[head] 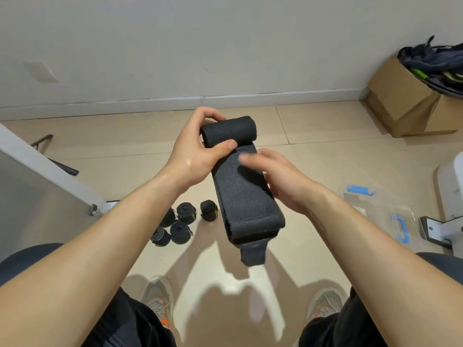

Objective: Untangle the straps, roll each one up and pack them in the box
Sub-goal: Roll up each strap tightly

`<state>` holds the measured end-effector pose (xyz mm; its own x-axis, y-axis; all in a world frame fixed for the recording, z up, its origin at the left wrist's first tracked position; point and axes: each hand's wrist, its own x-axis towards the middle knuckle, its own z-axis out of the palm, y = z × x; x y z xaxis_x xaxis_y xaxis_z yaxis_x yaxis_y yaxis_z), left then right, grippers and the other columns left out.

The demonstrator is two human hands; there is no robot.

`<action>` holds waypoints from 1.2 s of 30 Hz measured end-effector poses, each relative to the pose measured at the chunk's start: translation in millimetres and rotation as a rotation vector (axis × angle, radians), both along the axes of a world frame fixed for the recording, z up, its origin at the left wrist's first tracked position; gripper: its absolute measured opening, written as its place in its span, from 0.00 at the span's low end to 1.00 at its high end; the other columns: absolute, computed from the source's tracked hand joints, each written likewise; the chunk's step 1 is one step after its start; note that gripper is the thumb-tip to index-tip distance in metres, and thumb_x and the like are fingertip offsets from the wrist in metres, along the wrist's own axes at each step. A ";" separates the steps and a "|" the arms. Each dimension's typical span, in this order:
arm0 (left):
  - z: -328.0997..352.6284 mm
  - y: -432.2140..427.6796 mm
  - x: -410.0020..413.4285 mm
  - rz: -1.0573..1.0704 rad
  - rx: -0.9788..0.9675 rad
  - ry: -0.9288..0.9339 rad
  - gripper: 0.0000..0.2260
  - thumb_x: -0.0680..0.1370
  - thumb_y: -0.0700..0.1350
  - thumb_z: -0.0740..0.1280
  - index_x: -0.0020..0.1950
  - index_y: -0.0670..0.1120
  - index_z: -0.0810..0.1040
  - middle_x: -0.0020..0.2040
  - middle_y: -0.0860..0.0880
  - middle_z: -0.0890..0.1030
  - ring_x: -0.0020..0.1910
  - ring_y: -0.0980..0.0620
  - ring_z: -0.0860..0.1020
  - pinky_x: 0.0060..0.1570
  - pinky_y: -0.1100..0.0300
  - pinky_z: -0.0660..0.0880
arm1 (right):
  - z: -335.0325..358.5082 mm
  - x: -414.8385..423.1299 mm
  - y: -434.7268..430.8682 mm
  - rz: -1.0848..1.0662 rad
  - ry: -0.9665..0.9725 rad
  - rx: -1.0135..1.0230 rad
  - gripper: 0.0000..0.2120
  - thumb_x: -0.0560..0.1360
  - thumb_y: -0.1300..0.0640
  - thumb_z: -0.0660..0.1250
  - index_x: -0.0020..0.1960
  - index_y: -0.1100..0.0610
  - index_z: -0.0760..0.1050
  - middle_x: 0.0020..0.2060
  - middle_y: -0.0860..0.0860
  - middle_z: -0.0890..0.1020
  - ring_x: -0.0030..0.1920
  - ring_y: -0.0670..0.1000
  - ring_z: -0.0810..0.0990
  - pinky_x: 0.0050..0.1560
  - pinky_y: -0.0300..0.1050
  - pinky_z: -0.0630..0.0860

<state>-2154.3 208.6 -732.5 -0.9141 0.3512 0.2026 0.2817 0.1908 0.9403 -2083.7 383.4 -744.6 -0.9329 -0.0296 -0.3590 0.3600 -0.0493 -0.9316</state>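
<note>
I hold a wide black strap [246, 196] in the air in front of me. Its far end is rolled into a thick cylinder. My left hand [198, 151] grips that roll, thumb across its near side and fingers behind it. The unrolled length runs toward me, and its folded end hangs loose. My right hand [280, 179] is blurred with motion and lies on the flat part of the strap just below the roll; its grip is unclear. Several rolled black straps [181, 220] lie on the tiled floor below my left forearm. A clear plastic box [380, 211] with blue latches sits on the floor at right.
A cardboard box [406, 101] stuffed with dark tangled straps stands against the wall at far right. A grey panel with a white frame [50, 171] leans in from the left. White equipment [448, 196] stands at the right edge. My shoes [157, 299] are at the bottom.
</note>
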 end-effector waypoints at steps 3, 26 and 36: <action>5.7 4.1 7.5 -0.126 0.022 -0.040 0.19 0.74 0.35 0.76 0.57 0.49 0.73 0.49 0.47 0.78 0.41 0.60 0.78 0.43 0.67 0.75 | 6.8 -2.9 0.3 -0.048 0.042 0.002 0.31 0.71 0.29 0.62 0.64 0.49 0.77 0.55 0.50 0.86 0.48 0.49 0.85 0.47 0.52 0.79; -0.4 14.6 17.2 -0.006 0.194 -0.420 0.20 0.70 0.47 0.80 0.58 0.45 0.79 0.52 0.46 0.84 0.55 0.46 0.83 0.62 0.42 0.78 | 0.5 -6.3 -9.3 -0.161 0.141 -0.196 0.29 0.76 0.42 0.68 0.69 0.60 0.71 0.59 0.59 0.84 0.57 0.57 0.84 0.59 0.59 0.79; -4.5 19.0 20.3 -0.047 0.147 -0.445 0.28 0.70 0.60 0.74 0.63 0.45 0.79 0.56 0.45 0.85 0.56 0.46 0.84 0.60 0.43 0.80 | -2.5 -5.1 -11.1 -0.203 0.224 -0.152 0.18 0.85 0.51 0.60 0.67 0.64 0.72 0.56 0.60 0.84 0.55 0.57 0.85 0.56 0.52 0.82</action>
<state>-2134.0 227.5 -737.0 -0.9070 0.3915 -0.1551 -0.1501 0.0436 0.9877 -2088.8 372.3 -747.2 -0.9805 0.1275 -0.1497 0.1154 -0.2436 -0.9630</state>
